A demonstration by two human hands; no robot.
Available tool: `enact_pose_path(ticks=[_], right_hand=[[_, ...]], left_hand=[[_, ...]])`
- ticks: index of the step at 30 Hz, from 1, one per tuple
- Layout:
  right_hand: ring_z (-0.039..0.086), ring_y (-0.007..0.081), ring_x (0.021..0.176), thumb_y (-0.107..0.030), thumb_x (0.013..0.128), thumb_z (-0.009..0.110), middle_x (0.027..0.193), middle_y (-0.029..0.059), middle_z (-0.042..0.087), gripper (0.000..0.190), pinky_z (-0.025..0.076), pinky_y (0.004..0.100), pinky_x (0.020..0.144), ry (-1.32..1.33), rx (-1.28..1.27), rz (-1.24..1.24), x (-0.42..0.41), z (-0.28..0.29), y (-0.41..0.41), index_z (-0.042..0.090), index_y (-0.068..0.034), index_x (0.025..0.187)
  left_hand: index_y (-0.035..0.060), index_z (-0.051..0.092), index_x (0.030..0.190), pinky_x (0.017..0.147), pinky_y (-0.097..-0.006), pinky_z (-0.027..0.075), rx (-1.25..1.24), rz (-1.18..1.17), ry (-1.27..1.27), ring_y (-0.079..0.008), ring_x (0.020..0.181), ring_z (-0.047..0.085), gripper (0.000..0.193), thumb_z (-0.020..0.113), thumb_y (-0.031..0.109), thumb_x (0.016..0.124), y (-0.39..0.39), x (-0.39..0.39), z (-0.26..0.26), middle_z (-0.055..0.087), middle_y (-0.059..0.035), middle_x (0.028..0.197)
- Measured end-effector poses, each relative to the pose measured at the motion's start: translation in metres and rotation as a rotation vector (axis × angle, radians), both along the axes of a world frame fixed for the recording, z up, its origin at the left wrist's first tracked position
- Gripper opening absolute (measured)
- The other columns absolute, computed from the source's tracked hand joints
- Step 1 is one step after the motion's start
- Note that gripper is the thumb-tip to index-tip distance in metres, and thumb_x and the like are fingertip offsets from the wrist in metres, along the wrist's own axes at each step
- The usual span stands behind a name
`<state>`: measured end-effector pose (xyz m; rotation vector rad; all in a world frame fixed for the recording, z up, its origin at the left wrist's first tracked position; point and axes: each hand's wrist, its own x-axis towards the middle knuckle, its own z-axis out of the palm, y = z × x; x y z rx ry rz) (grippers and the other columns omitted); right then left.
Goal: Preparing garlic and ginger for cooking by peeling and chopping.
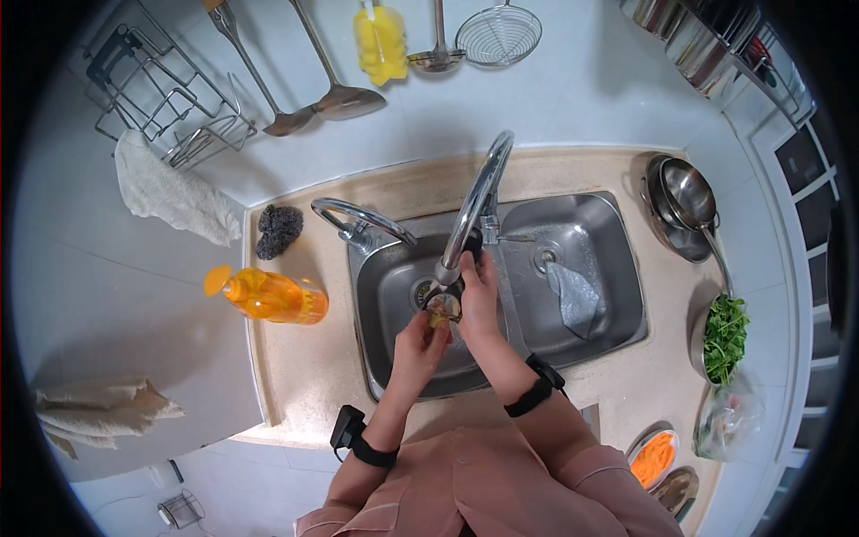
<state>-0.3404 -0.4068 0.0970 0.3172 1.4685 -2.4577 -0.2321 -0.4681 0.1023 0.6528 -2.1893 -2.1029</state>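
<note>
Under the spout of the tall chrome faucet (475,201), both hands are over the left basin of a stainless steel double sink (382,295). My right hand (479,299) is closed around a dark-handled utensil (474,243), whose exact kind I cannot tell. Close below the spout is a small, shiny, yellowish rounded item (443,307). My left hand (421,348) pinches its lower edge with the fingertips. Whether it is part of the utensil is unclear, as the spout and fingers partly cover it.
A grey cloth (574,300) lies in the right basin. To the left stand an orange dish soap bottle (275,295) and a steel wool scrubber (279,231). Along the right are steel pans (688,194), a bowl of leafy greens (725,339) and a dish of orange shreds (652,460).
</note>
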Motion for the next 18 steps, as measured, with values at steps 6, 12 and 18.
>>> enact_pose_path(ticks=[6, 12, 18], right_hand=[[0.053, 0.0113, 0.070, -0.022, 0.093, 0.051, 0.082, 0.0024, 0.053, 0.021, 0.045, 0.0257, 0.063, 0.030, -0.036, -0.028, -0.005, -0.001, 0.000, 0.046, -0.004, 0.103], [0.054, 0.0149, 0.057, -0.021, 0.094, 0.048, 0.068, 0.0061, 0.052, 0.017, 0.048, 0.0296, 0.053, 0.076, -0.116, -0.121, -0.030, 0.010, 0.018, 0.041, -0.006, 0.095], [0.054, 0.0149, 0.059, -0.020, 0.093, 0.050, 0.069, 0.0055, 0.054, 0.014, 0.047, 0.0287, 0.056, -0.101, -0.191, -0.028, -0.008, 0.015, 0.009, 0.044, -0.009, 0.096]], left_hand=[[-0.0010, 0.049, 0.117, 0.052, -0.0186, 0.037, -0.022, 0.009, 0.020, -0.0054, 0.060, 0.046, 0.028, 0.049, 0.011, 0.093, 0.001, 0.002, 0.000, 0.054, -0.0012, 0.075], [0.0036, 0.042, 0.126, 0.057, -0.0192, 0.033, 0.506, 0.084, -0.007, -0.0073, 0.063, 0.042, 0.035, 0.043, 0.019, 0.095, -0.004, -0.004, 0.019, 0.053, -0.0032, 0.077], [0.0060, 0.045, 0.116, 0.060, -0.0218, 0.033, 0.853, 0.020, 0.013, -0.0090, 0.064, 0.043, 0.026, 0.042, 0.019, 0.094, -0.004, -0.008, 0.008, 0.054, -0.0040, 0.081]])
